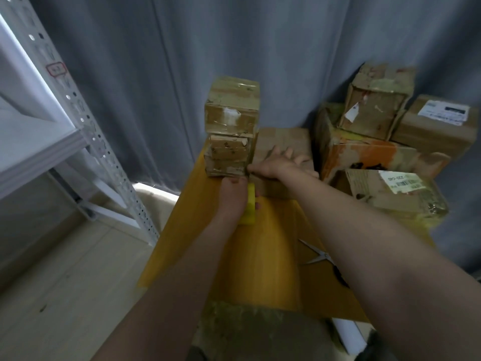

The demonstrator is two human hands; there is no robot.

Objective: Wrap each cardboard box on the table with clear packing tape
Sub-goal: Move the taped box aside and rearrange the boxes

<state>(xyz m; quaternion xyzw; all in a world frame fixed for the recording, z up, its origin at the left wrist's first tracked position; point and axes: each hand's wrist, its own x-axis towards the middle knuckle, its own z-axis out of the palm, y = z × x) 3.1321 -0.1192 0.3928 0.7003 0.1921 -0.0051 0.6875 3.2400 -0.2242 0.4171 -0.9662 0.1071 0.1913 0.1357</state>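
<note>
Box (283, 139) sits at 1 o'clock of left hand (231, 195), which grips yellow tape (250, 207) beside its near edge; right hand (279, 164) rests flat on top.

Both bare forearms reach forward from the lower edge. The left hand (232, 198) is curled, with its back up, and grips a yellowish tape roll (249, 204). The right hand (276, 164) lies just beyond it, palm down, fingers (289, 152) straight and spread, thumb pointing left.
</note>
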